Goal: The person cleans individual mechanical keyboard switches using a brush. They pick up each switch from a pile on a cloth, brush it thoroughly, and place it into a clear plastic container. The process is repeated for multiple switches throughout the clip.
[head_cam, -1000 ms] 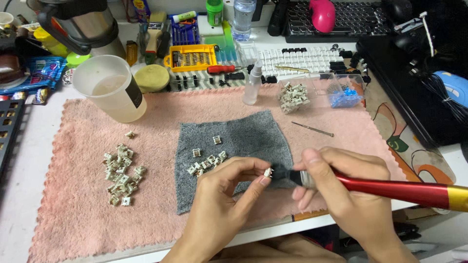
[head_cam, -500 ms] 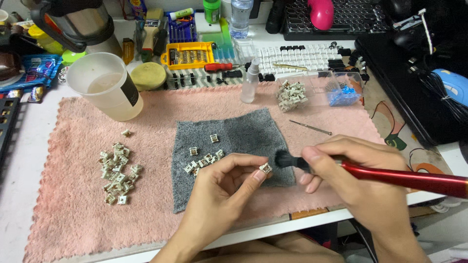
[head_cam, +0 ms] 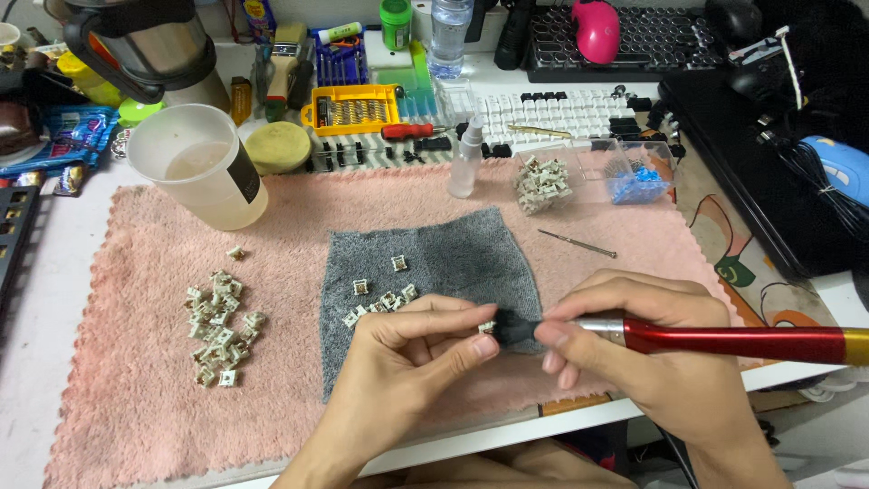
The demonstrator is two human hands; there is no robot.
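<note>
The left hand (head_cam: pixel 407 349) pinches a small switch (head_cam: pixel 487 327) while the right hand (head_cam: pixel 634 349), clamped on the red-handled brush (head_cam: pixel 724 340), brings its black tip in level from the right.

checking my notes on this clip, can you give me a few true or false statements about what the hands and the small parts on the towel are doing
1. The left hand pinches a small keyboard switch between its fingertips. True.
2. The right hand holds a blue screwdriver. False: it holds a brush with a red handle, its dark tip at the switch.
3. A pile of switches lies on the pink towel, to the left of the grey cloth. True.
4. The grey cloth is bare. False: a few switches lie on it.
5. The plastic cup lies tipped on its side. False: it stands upright at the towel's far left corner.
</note>
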